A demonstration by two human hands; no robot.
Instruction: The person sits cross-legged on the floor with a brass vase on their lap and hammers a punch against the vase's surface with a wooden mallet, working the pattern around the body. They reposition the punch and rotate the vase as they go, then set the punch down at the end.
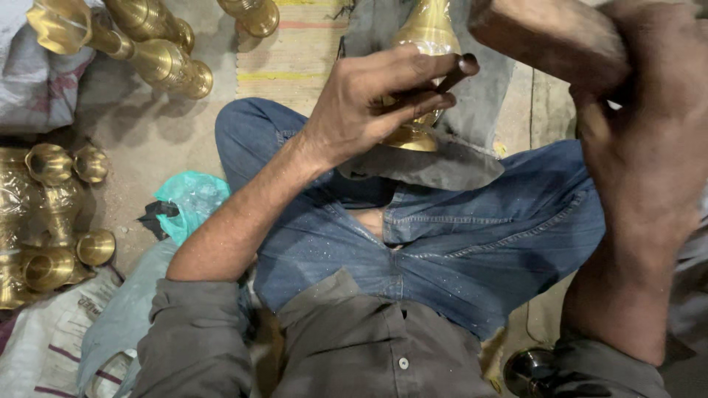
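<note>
Person sitting on the floor [147, 133] in jeans [472, 243] with a grey cloth [435, 166] draped over the lap, and that's where the brass vase piece [428, 44] stands, between the knees toward the far edge of the floor. Heaps of finished brass vases sit along the floor's left edge [51, 221] and up in the far left corner [140, 44], plus a teal plastic bag [192, 203] beside the left thigh. Right hand [649, 147] is up close to the camera, fingers curled tight round a thick wooden mallet handle [546, 37], blurry so it's likely mid swing. Left hand [369, 103] wraps the vase's lower body, fingers pressed together and pinching a thin dark rod-like punch [457, 72] against the brass. If you ask me, the trick here is keeping that punch dead steady and square on the metal, vase braced firm into the cloth, and short controlled taps so nothing skids and dents the wall.
</note>
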